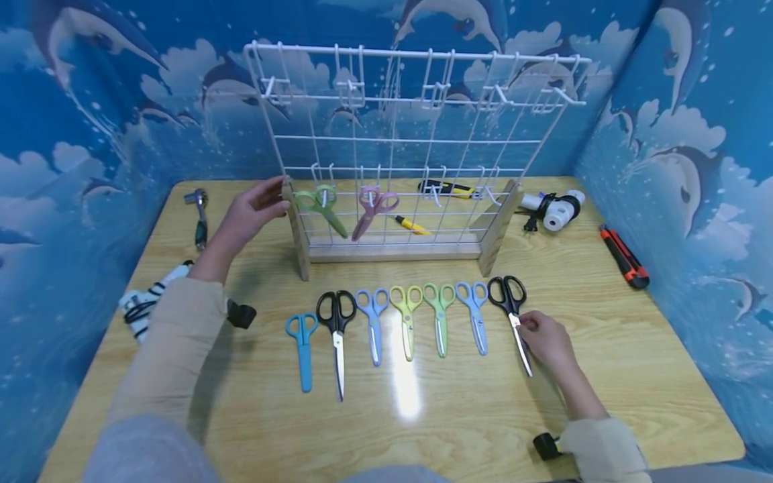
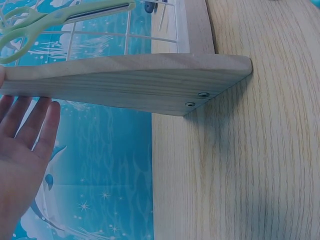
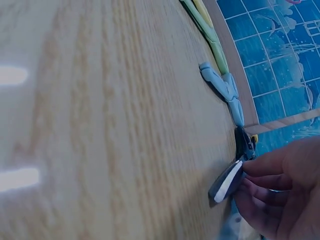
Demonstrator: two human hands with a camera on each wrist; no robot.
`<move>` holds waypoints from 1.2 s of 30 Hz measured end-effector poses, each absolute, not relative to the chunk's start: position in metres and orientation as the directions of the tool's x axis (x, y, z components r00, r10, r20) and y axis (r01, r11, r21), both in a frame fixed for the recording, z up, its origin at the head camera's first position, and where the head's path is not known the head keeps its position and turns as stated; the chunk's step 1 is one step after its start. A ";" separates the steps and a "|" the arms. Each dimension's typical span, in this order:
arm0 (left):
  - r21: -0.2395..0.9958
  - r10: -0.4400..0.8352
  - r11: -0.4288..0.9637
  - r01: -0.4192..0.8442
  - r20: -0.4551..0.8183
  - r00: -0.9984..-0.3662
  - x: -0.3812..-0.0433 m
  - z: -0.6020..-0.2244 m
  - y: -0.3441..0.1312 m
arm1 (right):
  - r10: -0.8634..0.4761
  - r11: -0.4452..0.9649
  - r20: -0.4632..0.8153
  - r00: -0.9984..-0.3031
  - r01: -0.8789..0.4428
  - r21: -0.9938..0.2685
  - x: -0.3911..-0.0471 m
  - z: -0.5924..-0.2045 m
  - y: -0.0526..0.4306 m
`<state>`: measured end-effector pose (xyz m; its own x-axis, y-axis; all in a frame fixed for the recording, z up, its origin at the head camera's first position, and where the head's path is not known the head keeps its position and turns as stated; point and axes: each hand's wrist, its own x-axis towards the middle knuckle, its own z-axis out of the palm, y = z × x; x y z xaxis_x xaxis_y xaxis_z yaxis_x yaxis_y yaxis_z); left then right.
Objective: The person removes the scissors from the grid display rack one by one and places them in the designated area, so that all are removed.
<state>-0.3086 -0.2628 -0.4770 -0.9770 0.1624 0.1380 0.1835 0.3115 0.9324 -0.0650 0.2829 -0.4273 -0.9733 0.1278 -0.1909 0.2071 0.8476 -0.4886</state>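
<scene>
My right hand (image 1: 549,342) pinches the black-handled scissors (image 1: 512,305) at the right end of a row, near the pivot; the right wrist view shows the blades (image 3: 227,182) by its fingertips. Fairly straight fingers of my left hand (image 1: 250,211) touch the wooden side panel (image 2: 120,80) of a white wire rack (image 1: 410,141). On the rack's lower hooks hang green scissors (image 1: 329,211) and pink scissors (image 1: 370,209). The row also holds teal scissors (image 1: 304,355), other black scissors (image 1: 337,329), two blue pairs, yellow scissors (image 1: 407,322) and light green scissors (image 1: 440,318).
Behind the rack lie a yellow-black cutter (image 1: 449,189) and a small yellow knife (image 1: 413,225). A white corded device (image 1: 555,209) and a red-black cutter (image 1: 625,258) are at right. A ratchet wrench (image 1: 200,218) and a light-coloured corded thing (image 1: 145,305) are at left.
</scene>
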 end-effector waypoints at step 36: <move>0.945 0.203 0.307 0.109 0.047 -0.978 -0.245 -0.388 -0.227 | -0.293 0.177 0.070 -0.954 -0.126 -0.976 -0.184 -0.372 0.091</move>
